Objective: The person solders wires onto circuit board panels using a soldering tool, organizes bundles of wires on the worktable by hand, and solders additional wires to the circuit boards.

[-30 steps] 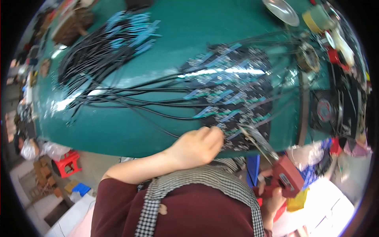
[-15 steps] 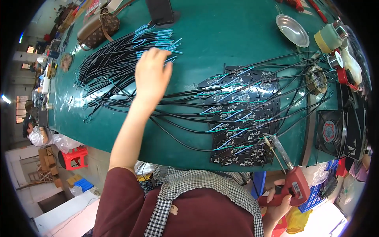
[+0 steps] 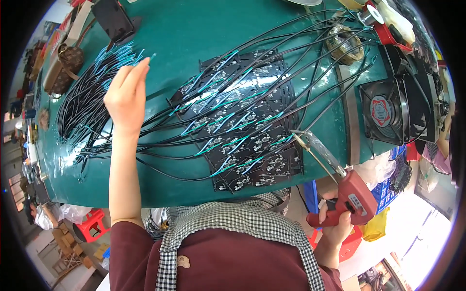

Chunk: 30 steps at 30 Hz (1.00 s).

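My left hand [image 3: 127, 99] is raised over the left part of the green table [image 3: 165, 29]. Its thumb and fingertips are pinched together on a thin cable, whose blue-green wire tip pokes out past them. Beside and beneath that hand lies a bundle of black cables [image 3: 80, 104] with stripped blue ends. In my right hand [image 3: 337, 230] is a red soldering gun [image 3: 357, 196], its metal tip angled up and left toward the edge of the black circuit boards [image 3: 252, 121]. Several black cables with blue and green wires stretch across these boards.
At the right stand a black fan [image 3: 383, 112], a solder spool [image 3: 371, 15] and a roll of clear tape [image 3: 343, 46]. A brown handbag [image 3: 65, 68] and a dark phone-like slab [image 3: 112, 20] sit at the far left. A metal strip [image 3: 350, 106] runs near the fan.
The view has swung rightward and the table contents appear shifted left. My left hand has risen off the bundle with a cable end pinched in it. The soldering gun stays in my right hand.
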Tool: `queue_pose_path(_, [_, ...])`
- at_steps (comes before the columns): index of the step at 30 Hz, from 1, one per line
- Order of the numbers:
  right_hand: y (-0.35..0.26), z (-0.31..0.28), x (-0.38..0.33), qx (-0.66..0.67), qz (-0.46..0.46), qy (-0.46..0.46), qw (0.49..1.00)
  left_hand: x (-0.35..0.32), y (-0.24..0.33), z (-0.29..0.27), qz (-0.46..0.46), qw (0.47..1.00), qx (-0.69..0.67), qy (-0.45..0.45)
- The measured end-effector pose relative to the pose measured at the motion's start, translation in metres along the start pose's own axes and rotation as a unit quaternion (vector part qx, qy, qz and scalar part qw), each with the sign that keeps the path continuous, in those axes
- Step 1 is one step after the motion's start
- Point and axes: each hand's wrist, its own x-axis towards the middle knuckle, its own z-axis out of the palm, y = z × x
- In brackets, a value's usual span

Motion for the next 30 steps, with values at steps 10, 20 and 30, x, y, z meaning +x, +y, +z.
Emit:
queue_pose_path(10, [-0.004,-0.005,0.005,-0.007,0.019,-0.014,1.000,-0.019,0.100,-0.007,0.212,0.966,-0.084,-0.123])
queue_pose_path(20, [-0.003,-0.004,0.010,-0.009,0.130,-0.063,0.990,-0.056,0.140,0.011,0.162,0.949,-0.193,-0.192])
queue_pose_path(30, [0.012,-0.006,0.014,-0.013,0.145,-0.097,0.985,-0.057,0.140,0.014,0.169,0.952,-0.177,-0.182])
